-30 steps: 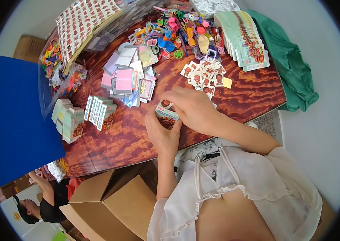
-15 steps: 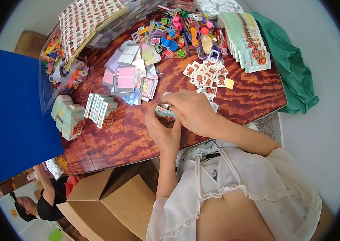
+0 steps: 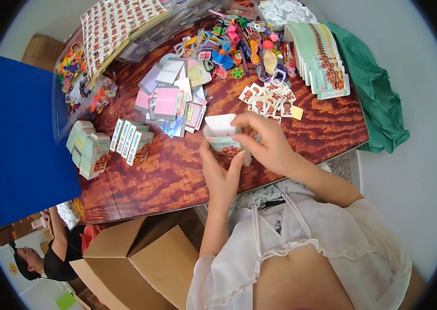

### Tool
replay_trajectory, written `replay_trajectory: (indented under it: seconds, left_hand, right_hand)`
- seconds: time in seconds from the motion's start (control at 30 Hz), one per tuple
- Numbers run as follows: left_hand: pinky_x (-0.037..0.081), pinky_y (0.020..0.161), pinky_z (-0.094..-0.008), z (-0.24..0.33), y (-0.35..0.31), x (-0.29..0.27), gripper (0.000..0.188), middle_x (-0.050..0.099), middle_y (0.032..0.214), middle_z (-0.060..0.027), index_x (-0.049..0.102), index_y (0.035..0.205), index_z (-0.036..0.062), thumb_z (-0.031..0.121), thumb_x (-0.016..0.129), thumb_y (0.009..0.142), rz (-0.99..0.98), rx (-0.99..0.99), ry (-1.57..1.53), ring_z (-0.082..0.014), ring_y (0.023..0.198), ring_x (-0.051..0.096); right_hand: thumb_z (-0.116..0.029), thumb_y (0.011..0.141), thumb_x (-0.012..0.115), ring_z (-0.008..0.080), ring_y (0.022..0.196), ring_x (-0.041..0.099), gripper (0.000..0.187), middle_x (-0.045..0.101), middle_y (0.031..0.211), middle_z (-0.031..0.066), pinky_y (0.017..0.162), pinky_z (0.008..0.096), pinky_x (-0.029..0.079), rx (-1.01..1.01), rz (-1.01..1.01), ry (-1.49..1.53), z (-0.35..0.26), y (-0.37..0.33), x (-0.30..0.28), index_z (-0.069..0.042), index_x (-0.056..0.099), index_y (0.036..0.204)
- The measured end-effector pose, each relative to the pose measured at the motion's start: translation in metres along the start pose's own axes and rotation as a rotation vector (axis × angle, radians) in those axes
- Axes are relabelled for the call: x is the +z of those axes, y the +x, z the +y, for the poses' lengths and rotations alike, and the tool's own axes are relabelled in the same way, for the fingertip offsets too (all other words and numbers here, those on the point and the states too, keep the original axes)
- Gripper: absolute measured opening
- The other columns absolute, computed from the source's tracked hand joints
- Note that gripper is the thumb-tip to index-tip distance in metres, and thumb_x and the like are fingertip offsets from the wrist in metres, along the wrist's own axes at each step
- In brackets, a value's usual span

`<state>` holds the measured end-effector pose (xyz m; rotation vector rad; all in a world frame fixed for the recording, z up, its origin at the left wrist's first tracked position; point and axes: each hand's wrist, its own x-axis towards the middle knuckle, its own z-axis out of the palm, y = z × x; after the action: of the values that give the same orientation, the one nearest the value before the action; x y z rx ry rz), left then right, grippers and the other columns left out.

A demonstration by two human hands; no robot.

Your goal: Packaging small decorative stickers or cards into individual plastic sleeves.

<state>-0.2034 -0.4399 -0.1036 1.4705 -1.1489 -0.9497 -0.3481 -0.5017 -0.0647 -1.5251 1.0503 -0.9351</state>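
A small light-green printed carton (image 3: pixel 222 143) stands tilted above the near part of the table, its white top flap (image 3: pixel 220 124) raised. From below and the left, my left hand (image 3: pixel 221 178) wraps round the carton with its thumb on the front. My right hand (image 3: pixel 266 142) has curled fingers and thumb on the carton's right edge, close to the flap. The carton's inside is mostly hidden. Beyond my right hand lie small picture cards (image 3: pixel 272 101) in a loose heap. Farther left is a pile of pastel cards and booklets (image 3: pixel 167 103).
Folded cartons (image 3: pixel 133 144) and flatter ones (image 3: pixel 88 150) stand at left. Colourful trinkets (image 3: pixel 234 46) heap at the back; fanned flat cartons (image 3: pixel 332 82) lie at right by a green bag (image 3: pixel 378 98). An open cardboard box (image 3: pixel 125 250) sits below the table edge, near another person (image 3: pixel 63 256).
The carton's white flap now stands up in view. My right hand has moved right, from over the carton's top to its right edge. The view has shifted slightly.
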Motion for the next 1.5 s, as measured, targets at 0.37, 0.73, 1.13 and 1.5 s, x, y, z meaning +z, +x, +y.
replay_trajectory:
  seconds: [0.37,0.73,1.13,1.5]
  left_hand:
    - [0.051,0.095,-0.0312,0.023,-0.004,0.005,0.06,0.054,0.129,-0.0139,0.034,0.147,0.0024,-0.01,0.058,0.093,-0.224,-0.068,-0.334,-0.0196,0.116,0.059]
    - [0.053,0.082,-0.025,0.022,-0.005,0.0,0.041,0.065,0.111,-0.0109,0.046,0.133,0.0008,-0.006,0.059,0.095,-0.263,-0.086,-0.243,-0.0141,0.102,0.065]
    - [0.056,0.082,-0.0286,0.02,-0.011,0.005,0.071,0.065,0.112,-0.0153,0.027,0.15,0.004,-0.01,0.062,0.09,-0.238,-0.126,-0.195,-0.02,0.102,0.067]
    - [0.057,0.083,-0.0308,0.015,-0.01,0.004,0.073,0.066,0.106,-0.0142,0.028,0.151,0.0056,-0.01,0.063,0.09,-0.24,-0.139,-0.166,-0.0211,0.098,0.069]
  right_hand:
    - [-0.006,0.097,0.061,0.0063,0.082,0.055,0.014,0.06,0.093,0.0005,0.073,0.0238,0.044,-0.033,-0.002,0.192,0.02,0.0,-0.034,0.001,0.067,0.108]
    - [-0.005,0.094,0.062,0.0105,0.081,0.058,0.006,0.061,0.091,0.0053,0.072,0.0259,0.047,0.022,-0.007,0.146,0.008,-0.012,-0.042,0.0,0.061,0.095]
    - [-0.004,0.088,0.071,0.0063,0.076,0.06,0.01,0.065,0.082,0.0014,0.068,0.0251,0.048,0.084,-0.016,0.149,0.021,-0.008,-0.034,0.001,0.063,0.09]
    - [-0.003,0.083,0.071,0.0164,0.085,0.065,0.008,0.069,0.089,0.0053,0.076,0.03,0.05,-0.07,-0.242,-0.04,0.033,0.0,-0.057,0.0,0.07,0.091]
